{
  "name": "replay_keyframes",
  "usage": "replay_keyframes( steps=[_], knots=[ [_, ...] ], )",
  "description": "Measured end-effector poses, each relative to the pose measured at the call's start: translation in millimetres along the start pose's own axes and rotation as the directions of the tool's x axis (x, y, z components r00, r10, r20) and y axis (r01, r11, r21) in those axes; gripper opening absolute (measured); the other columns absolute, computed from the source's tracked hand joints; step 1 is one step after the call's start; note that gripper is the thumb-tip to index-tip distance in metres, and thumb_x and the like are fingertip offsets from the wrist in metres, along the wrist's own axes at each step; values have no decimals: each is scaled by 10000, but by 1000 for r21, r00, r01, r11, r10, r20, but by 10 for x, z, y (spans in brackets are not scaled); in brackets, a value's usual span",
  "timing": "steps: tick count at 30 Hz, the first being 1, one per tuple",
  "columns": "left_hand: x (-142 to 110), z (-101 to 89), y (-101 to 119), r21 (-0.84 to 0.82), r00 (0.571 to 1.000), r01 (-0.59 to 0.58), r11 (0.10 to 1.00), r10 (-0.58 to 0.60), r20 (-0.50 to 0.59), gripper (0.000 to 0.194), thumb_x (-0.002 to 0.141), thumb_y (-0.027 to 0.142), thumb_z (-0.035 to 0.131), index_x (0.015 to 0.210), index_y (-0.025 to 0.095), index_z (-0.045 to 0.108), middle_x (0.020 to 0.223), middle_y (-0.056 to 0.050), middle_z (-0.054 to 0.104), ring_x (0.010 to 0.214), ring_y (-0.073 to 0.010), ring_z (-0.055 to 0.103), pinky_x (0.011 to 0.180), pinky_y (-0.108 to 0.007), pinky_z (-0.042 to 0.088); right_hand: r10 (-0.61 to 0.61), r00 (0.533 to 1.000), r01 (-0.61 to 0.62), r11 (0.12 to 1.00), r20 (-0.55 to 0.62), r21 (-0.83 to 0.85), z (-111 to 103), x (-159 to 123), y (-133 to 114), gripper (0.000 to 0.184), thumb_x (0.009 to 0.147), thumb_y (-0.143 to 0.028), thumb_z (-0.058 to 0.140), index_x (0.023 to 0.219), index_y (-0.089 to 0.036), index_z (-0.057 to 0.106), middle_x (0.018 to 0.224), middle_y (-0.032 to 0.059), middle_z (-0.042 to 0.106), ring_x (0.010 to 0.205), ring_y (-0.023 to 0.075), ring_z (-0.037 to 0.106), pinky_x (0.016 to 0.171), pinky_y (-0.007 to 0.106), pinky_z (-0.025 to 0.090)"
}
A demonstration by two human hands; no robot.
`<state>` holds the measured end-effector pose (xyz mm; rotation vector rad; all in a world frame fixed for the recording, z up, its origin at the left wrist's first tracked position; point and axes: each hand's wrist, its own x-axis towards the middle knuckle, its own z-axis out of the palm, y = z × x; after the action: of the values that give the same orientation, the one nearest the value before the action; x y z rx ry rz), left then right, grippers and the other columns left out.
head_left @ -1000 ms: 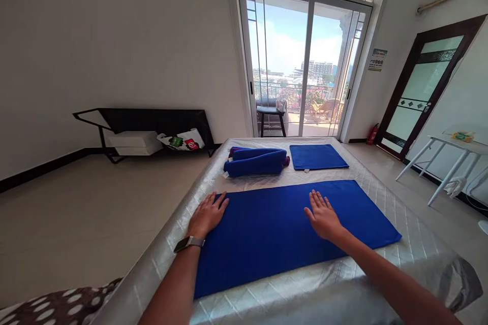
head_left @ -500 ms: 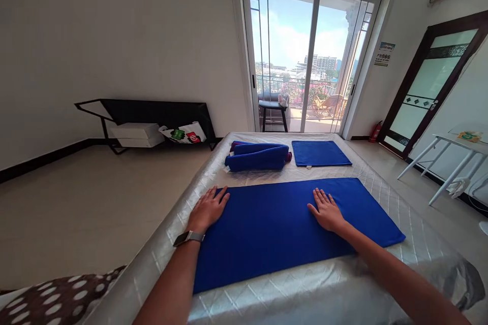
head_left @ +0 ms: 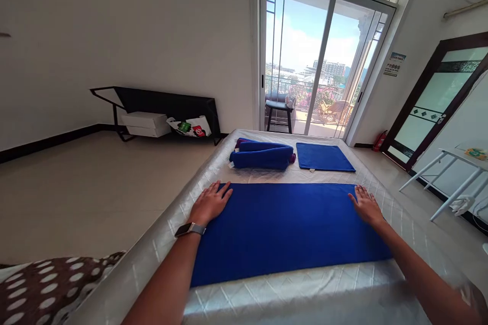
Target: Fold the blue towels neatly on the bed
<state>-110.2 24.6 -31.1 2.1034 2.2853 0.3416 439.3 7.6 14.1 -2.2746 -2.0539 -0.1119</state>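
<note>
A blue cloth (head_left: 285, 228), rectangular like a towel, lies spread flat across the mattress (head_left: 263, 294). My left hand (head_left: 210, 202) rests on its far left corner, fingers spread and a watch on the wrist. At the far right corner my right hand (head_left: 369, 205) lies flat with its fingers stretched out, partly covering the cloth's edge. Beyond the cloth, several folded or rolled blue cloths (head_left: 263, 155) are piled, with a dark red one showing at the end. A smaller blue cloth (head_left: 325, 157), folded flat with a white tag, lies to the right of the pile.
A brown polka-dot fabric (head_left: 53, 284) lies at the bottom left. By the wall, a black rack (head_left: 163, 104) stands with a white box (head_left: 144, 124) and a printed bag (head_left: 190, 127). A white table (head_left: 457, 157) stands at the right, near a glass door (head_left: 434, 106).
My right hand has slid right across the blue cloth, from its middle to its far right corner. My left hand stays at the left corner. The view has shifted slightly.
</note>
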Motion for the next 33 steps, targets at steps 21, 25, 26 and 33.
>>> replay_keyframes(
  steps=[21,25,26,33],
  knots=[
    [-15,61,-61,6,998,-33,999,33,-54,566,1010,439,299,1515,228,446,1571,-97,452,1462,-295,378,1202,-482,293,-217,966,202,973,138,114,172,314,-401,699,1024,-549,146,1604,-174,256,1664,50,235,1538,205,178,1250,404,137],
    [-31,33,-46,6,999,-14,1000,15,-31,577,1017,452,281,1530,226,419,1597,-101,409,1478,-289,354,1207,-477,285,-51,990,41,996,131,82,178,462,276,686,1028,-481,150,1593,-112,273,1656,105,253,1530,228,209,1244,429,171],
    [-36,27,-39,5,1000,-4,1000,4,-25,580,1019,460,274,1532,229,415,1604,-102,397,1482,-288,347,1208,-477,282,-34,991,23,996,133,86,174,478,372,682,1027,-468,159,1591,-103,274,1654,111,252,1529,233,215,1242,439,182],
    [-33,10,3,37,1000,7,999,-6,-26,566,1025,439,291,1531,217,415,1603,-124,392,1477,-280,359,1212,-467,274,2,995,-13,994,97,109,104,506,260,630,1012,-334,207,1551,-39,347,1630,163,290,1525,276,219,1238,495,178]
  ],
)
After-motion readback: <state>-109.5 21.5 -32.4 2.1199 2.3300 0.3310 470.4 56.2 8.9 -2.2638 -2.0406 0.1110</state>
